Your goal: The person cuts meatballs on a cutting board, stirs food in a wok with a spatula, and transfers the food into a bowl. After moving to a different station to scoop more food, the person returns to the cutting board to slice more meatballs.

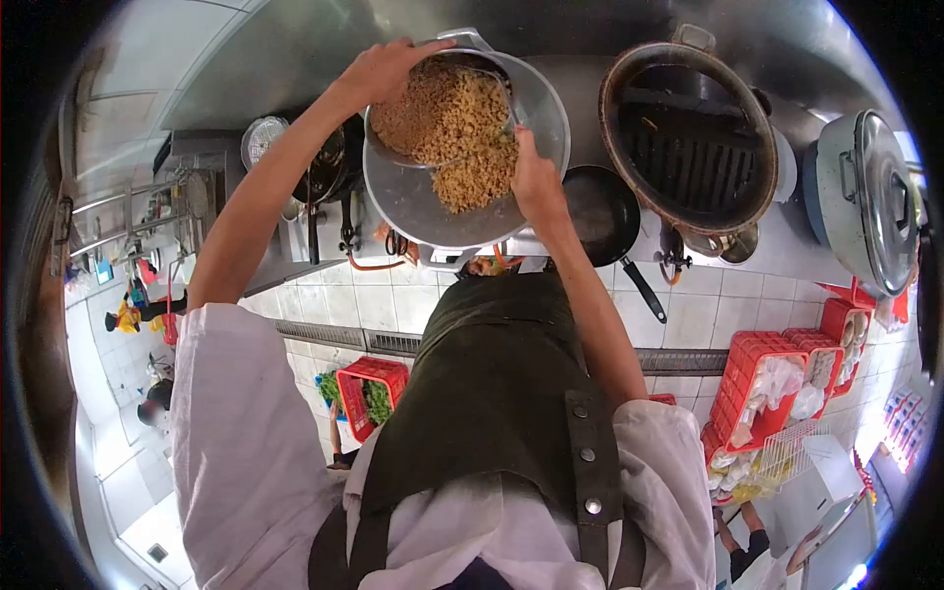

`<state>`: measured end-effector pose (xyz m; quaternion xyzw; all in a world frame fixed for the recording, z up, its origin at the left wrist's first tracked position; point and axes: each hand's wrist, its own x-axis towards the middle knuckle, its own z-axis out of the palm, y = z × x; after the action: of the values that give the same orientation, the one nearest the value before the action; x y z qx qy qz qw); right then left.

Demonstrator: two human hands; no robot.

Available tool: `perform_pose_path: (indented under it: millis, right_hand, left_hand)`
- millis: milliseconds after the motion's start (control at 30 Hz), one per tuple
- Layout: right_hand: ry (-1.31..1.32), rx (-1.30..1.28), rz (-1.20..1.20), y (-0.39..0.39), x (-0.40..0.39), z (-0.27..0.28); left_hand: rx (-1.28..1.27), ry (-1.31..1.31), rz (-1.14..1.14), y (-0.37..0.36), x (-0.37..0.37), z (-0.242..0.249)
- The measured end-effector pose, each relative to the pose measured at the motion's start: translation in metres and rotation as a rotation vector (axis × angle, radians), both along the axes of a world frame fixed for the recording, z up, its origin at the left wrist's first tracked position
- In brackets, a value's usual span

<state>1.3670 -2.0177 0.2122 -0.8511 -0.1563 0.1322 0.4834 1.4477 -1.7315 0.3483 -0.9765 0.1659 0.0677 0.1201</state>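
A large grey metal pot (393,202) sits on the counter in front of me. Inside its mouth is a smaller, tilted metal bowl (508,95), filled with brown, crumbly mince-like food (418,123). A lighter mound of the crumbly food (474,185) lies in the pot below the bowl's lower edge. My left hand (385,71) grips the bowl's upper left rim, one finger stretched along the top. On the right side, my right hand (539,182) is closed at the bowl's edge, its thumb pointing up; its fingertips are partly hidden.
Right of the pot are a black frying pan (595,216), a big round rusty-rimmed pan (615,147) and a lidded pot (854,197). More pans (324,172) stand left. Red crates (752,383) are on the tiled floor behind, one with greens (377,401). Other people appear at the edges.
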Motion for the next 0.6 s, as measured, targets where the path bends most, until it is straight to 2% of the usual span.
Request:
perform_pose_path:
  millis: [100,167,267,333,400,533,567,600]
  right_hand:
    - [-0.045,0.276,-0.054,0.007,-0.004,-0.030]
    - [0.280,0.319,-0.037,0.003,0.001,-0.038]
    - [0.923,0.525,-0.009,0.006,0.007,-0.048]
    - [1.102,0.618,0.001,0.014,-0.003,-0.051]
    - [0.958,0.614,0.000,0.017,-0.026,-0.040]
    - [0.090,0.325,0.087,-0.003,-0.038,0.011]
    - [0.123,0.209,0.118,-0.004,-0.028,0.037]
    - [0.046,0.175,0.102,0.001,-0.019,0.048]
  left_hand:
    - [-0.040,-0.085,-0.106,0.003,0.010,-0.010]
    - [-0.009,-0.045,-0.083,0.000,0.012,-0.011]
    - [0.029,-0.017,-0.051,-0.005,0.013,-0.011]
    - [0.057,0.017,0.009,-0.008,0.003,-0.006]
    - [0.090,0.053,0.105,-0.012,0.000,0.005]
    - [0.068,-0.018,0.146,0.007,-0.005,0.003]
    - [0.029,-0.017,0.149,0.008,-0.003,0.005]
    - [-0.010,-0.016,0.149,0.009,0.000,0.008]
